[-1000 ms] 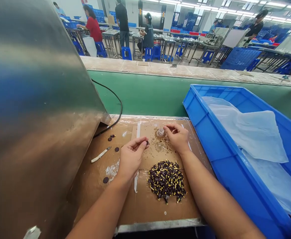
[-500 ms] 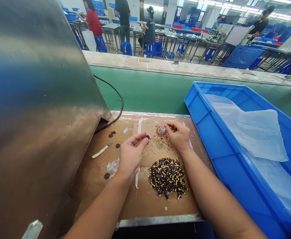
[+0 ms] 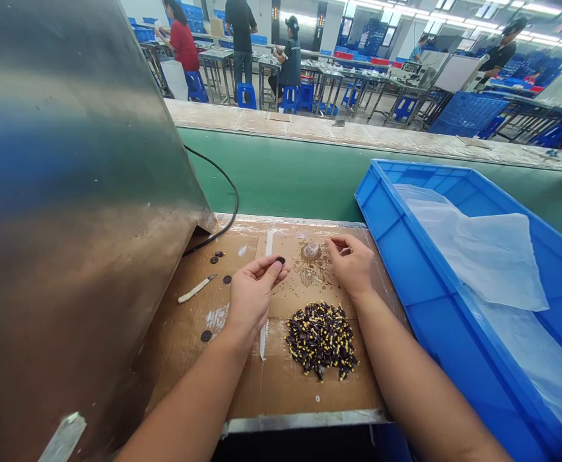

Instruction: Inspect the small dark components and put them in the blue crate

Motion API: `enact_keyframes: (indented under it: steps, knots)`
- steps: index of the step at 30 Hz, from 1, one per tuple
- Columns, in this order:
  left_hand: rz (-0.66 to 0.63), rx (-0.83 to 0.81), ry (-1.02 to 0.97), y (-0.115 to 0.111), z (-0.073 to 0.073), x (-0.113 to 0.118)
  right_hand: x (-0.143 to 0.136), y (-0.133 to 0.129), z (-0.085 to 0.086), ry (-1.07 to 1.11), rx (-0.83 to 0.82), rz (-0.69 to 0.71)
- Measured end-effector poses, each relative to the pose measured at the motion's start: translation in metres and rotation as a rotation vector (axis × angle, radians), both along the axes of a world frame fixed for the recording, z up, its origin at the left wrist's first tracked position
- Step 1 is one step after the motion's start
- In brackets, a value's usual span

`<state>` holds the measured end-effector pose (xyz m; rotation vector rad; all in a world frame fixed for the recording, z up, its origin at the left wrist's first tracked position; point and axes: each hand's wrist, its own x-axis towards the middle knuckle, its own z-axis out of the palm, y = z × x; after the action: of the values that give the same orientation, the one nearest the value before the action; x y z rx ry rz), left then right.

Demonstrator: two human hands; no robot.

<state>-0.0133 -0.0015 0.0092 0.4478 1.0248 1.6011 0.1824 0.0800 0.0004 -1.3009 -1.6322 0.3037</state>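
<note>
My left hand rests on the cardboard-covered bench and pinches a small dark round disc between thumb and fingertips. My right hand lies just right of it with fingers curled; I cannot tell whether it holds anything. A small clear glossy blob sits on the cardboard just left of the right fingertips. A pile of several small dark and yellow parts lies between my forearms.
A large steel machine housing fills the left side, with a black cable behind it. A blue crate lined with clear plastic stands at the right. Loose dark discs and a small white-handled knife lie left of my hand. A green conveyor runs behind; people work beyond.
My right hand has drawn slightly right, away from the clear blob it was touching. My left hand keeps its pinch on the disc, nearly still.
</note>
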Motion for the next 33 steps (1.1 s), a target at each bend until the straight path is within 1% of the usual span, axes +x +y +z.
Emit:
enact_keyframes:
  steps: [2, 4, 8, 10, 11, 14, 18, 20, 22, 23, 24, 27, 29, 31, 33]
  knots:
    - [0.002, 0.0, -0.012, 0.0, 0.0, 0.0, -0.004, -0.008, 0.005, 0.114, -0.054, 0.008]
    - [0.003, -0.007, -0.017, -0.001, 0.001, 0.0, -0.011, -0.019, 0.009, 0.271, -0.12, 0.082]
    - [0.003, -0.01, 0.037, -0.001, 0.001, 0.002, -0.031, -0.041, 0.016, 0.605, -0.344, 0.403]
    - [-0.009, -0.002, 0.098, -0.002, 0.0, 0.002, -0.039, -0.049, 0.019, 0.683, -0.438, 0.522]
    - [-0.018, 0.006, 0.126, -0.002, 0.0, 0.002, -0.042, -0.051, 0.02, 0.699, -0.465, 0.556]
    - [-0.049, 0.05, 0.219, -0.004, -0.001, 0.001, -0.045, -0.054, 0.021, 0.718, -0.498, 0.6]
    - [-0.089, 0.117, 0.452, -0.009, 0.002, 0.0, -0.045, -0.052, 0.018, 0.768, -0.534, 0.613]
    - [-0.069, 0.17, 0.569, -0.011, 0.003, 0.0, -0.044, -0.05, 0.016, 0.802, -0.554, 0.624]
    - [-0.036, 0.219, 0.624, -0.012, 0.004, 0.0, -0.044, -0.05, 0.014, 0.829, -0.557, 0.624]
    - [-0.028, 0.231, 0.598, -0.011, 0.004, 0.0, -0.044, -0.049, 0.013, 0.834, -0.545, 0.613]
    - [-0.031, 0.232, 0.524, -0.01, 0.004, -0.001, -0.044, -0.049, 0.013, 0.829, -0.521, 0.594]
    - [-0.084, 0.191, 0.14, -0.007, 0.007, -0.003, -0.044, -0.051, 0.017, 0.761, -0.417, 0.523]
    - [-0.123, 0.165, -0.066, -0.006, 0.01, -0.005, -0.045, -0.054, 0.022, 0.708, -0.377, 0.505]
    - [-0.143, 0.143, -0.165, -0.005, 0.013, -0.007, -0.046, -0.058, 0.026, 0.673, -0.375, 0.499]
    - [-0.149, 0.116, -0.213, -0.006, 0.014, -0.008, -0.048, -0.063, 0.03, 0.658, -0.378, 0.489]
